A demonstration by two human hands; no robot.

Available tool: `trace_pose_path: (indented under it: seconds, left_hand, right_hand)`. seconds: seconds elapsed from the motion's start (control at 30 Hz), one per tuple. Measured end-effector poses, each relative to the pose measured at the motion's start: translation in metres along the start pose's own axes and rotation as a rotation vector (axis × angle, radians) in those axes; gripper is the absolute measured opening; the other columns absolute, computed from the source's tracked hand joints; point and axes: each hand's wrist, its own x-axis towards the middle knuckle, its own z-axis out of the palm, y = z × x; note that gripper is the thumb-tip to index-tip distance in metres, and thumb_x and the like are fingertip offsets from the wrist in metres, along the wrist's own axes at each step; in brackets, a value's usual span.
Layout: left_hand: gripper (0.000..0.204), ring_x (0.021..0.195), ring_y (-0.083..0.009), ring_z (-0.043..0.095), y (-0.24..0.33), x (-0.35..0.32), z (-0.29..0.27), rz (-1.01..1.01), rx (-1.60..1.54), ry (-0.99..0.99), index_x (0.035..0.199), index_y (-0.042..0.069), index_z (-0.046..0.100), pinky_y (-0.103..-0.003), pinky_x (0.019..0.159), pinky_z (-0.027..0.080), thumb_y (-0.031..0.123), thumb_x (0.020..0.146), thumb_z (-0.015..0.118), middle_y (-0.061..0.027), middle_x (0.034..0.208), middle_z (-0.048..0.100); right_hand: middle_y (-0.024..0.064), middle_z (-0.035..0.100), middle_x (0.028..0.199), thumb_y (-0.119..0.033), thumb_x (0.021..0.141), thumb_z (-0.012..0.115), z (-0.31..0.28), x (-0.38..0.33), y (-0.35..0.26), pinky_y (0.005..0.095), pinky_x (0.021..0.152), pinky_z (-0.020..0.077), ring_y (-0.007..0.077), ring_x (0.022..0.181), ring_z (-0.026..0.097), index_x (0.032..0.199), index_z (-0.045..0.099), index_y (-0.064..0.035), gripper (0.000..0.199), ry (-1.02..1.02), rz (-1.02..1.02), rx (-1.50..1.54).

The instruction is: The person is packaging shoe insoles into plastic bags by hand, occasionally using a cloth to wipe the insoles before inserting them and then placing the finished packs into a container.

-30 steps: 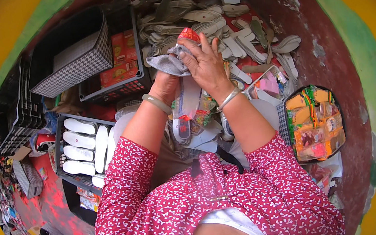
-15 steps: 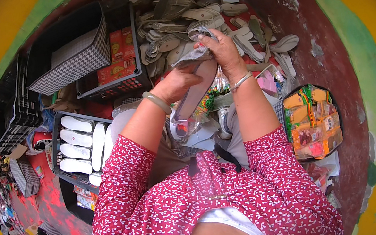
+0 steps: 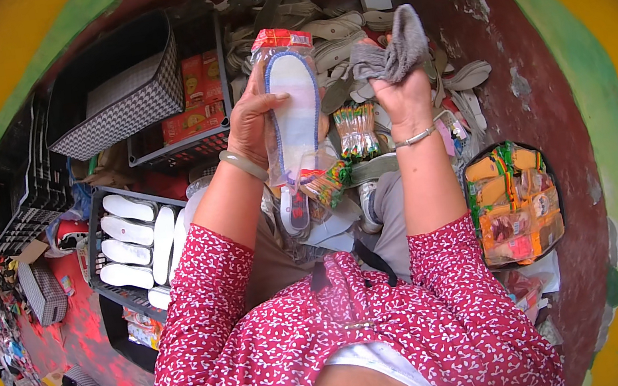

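Head view: the left hand point(image 3: 252, 117) is closed on a clear packet holding a white insole point(image 3: 294, 110), held upper centre, long axis upright, toe up under a red header. The right hand point(image 3: 404, 101) is clenched around a grey cloth point(image 3: 395, 50). Orange boxes point(image 3: 197, 97) are seen upper left; orange-yellow packets fill a basket point(image 3: 516, 200) at right.

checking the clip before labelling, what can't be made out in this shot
Head view:
- Packaged insole: its back and one edge, covered by the left hand.
- Grey cloth: lower part, bunched inside the right hand.
- Black crate: near corner, behind the patterned sleeve.
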Motion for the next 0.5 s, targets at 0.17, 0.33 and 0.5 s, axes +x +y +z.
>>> trace_pose_path:
  seconds: [0.17, 0.33, 0.5]
  left_hand:
    - [0.073, 0.109, -0.0251, 0.055, -0.016, 0.001, -0.002, -0.090, 0.129, 0.058, 0.136, 0.006, 0.034, -0.037, 0.094, 0.044, 0.000, 0.068, 0.059, -0.0136, 0.121, 0.053]
    - [0.062, 0.110, -0.0166, 0.053, -0.017, -0.003, 0.006, -0.108, 0.295, -0.006, 0.137, 0.006, 0.034, -0.029, 0.095, 0.039, 0.012, 0.079, 0.056, -0.0087, 0.124, 0.052]
    - [0.056, 0.110, -0.0166, 0.053, -0.032, 0.005, -0.004, -0.164, 0.380, -0.067, 0.133, 0.003, 0.037, -0.031, 0.095, 0.040, 0.004, 0.080, 0.057, -0.0096, 0.123, 0.052]
  right_hand:
    - [0.0055, 0.054, 0.117, -0.024, 0.091, 0.053, -0.001, -0.020, 0.037, 0.0375, 0.097, 0.0402, 0.0215, 0.111, 0.050, 0.122, 0.047, -0.0088, 0.035, -0.421, 0.182, -0.066]
    - [0.0004, 0.060, 0.097, -0.003, 0.079, 0.068, 0.001, -0.029, 0.043, 0.0276, 0.080, 0.0470, 0.0126, 0.087, 0.057, 0.107, 0.057, -0.0082, 0.031, -0.297, 0.030, -0.421]
    - [0.0004, 0.062, 0.085, 0.005, 0.076, 0.066, 0.000, -0.026, 0.040, 0.0278, 0.073, 0.0497, 0.0130, 0.078, 0.059, 0.095, 0.060, -0.0076, 0.023, -0.104, -0.223, -0.392]
